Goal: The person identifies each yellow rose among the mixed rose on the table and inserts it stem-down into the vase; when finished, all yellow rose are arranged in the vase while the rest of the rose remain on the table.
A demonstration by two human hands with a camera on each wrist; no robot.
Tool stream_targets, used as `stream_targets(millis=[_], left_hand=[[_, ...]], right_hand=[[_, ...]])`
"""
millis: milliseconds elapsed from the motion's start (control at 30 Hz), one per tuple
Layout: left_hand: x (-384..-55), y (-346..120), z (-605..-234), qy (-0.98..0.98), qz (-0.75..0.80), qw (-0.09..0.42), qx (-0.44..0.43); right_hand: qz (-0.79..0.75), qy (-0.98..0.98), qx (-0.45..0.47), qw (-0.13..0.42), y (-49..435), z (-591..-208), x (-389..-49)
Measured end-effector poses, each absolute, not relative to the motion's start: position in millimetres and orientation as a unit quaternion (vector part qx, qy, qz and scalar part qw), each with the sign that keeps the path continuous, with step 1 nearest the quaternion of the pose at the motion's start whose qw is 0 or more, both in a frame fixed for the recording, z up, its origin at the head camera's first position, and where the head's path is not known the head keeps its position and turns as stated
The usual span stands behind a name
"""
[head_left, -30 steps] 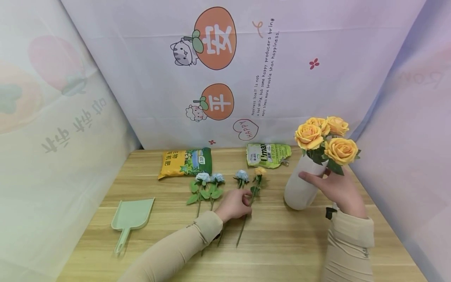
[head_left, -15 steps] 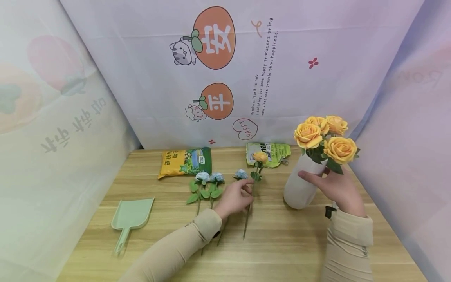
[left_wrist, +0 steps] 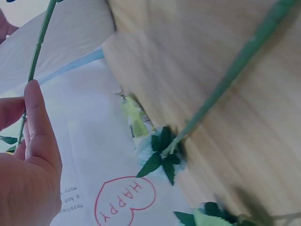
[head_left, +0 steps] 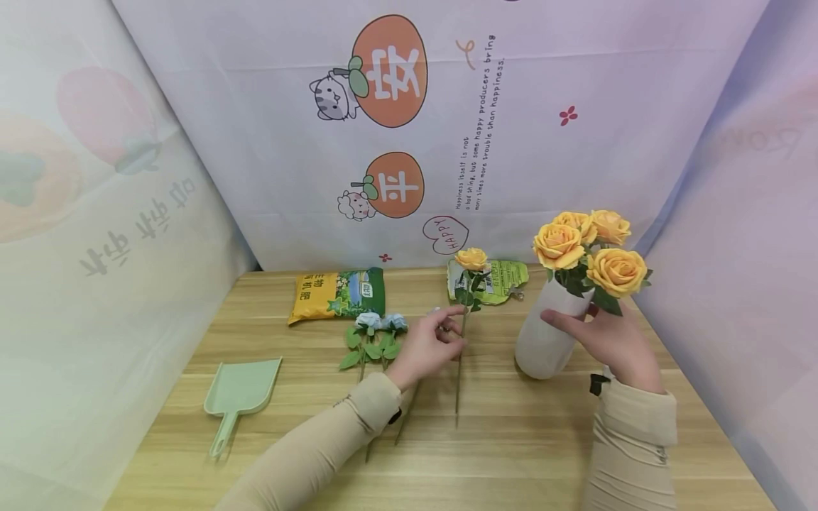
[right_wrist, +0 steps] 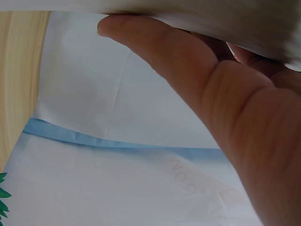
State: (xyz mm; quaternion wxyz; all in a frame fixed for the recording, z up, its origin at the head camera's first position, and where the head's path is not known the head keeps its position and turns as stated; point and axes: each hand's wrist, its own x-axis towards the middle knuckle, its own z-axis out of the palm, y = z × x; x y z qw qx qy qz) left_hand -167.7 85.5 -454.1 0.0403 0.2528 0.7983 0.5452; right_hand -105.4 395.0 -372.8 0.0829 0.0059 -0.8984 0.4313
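Observation:
In the head view my left hand (head_left: 429,346) pinches the stem of a single yellow rose (head_left: 471,259), held nearly upright above the table. The left wrist view shows that green stem (left_wrist: 38,47) between thumb and fingers. My right hand (head_left: 615,342) grips a white vase (head_left: 551,333), tilted slightly to the right, with several yellow roses (head_left: 616,272) in it. Two blue roses (head_left: 368,323) lie left of my left hand. Another blue rose (left_wrist: 162,153) lies under that hand, mostly hidden in the head view. In the right wrist view, my thumb (right_wrist: 155,44) presses along the vase wall.
A yellow and green bag (head_left: 336,294) and a light green pouch (head_left: 505,282) lie at the table's back edge. The pale green dustpan (head_left: 239,389) is on the left. White printed curtains (head_left: 524,163) enclose the wooden table (head_left: 511,454) at the back and sides.
My left hand has lifted the single yellow rose off the table and turned it more upright, moving slightly up and right. The right hand and the vase have stayed nearly still.

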Motion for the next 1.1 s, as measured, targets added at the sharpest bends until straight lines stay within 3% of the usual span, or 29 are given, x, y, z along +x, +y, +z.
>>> stream_targets(millis=[267, 533, 1100], left_hand=[[-170.0, 92.3, -428.5, 0.769, 0.577, 0.008, 0.276], [-171.3, 107.7, -392.5, 0.717, 0.623, -0.028, 0.312], [-163.8, 163.2, -316.4, 0.634, 0.625, -0.179, 0.419]], right_hand=[[0.429, -0.901, -0.007, 0.067, 395.8, -373.2, -105.7], [0.423, -0.902, 0.008, 0.089, 395.5, -372.7, -106.0], [0.453, -0.884, 0.030, 0.106, 394.6, -372.2, -107.5]])
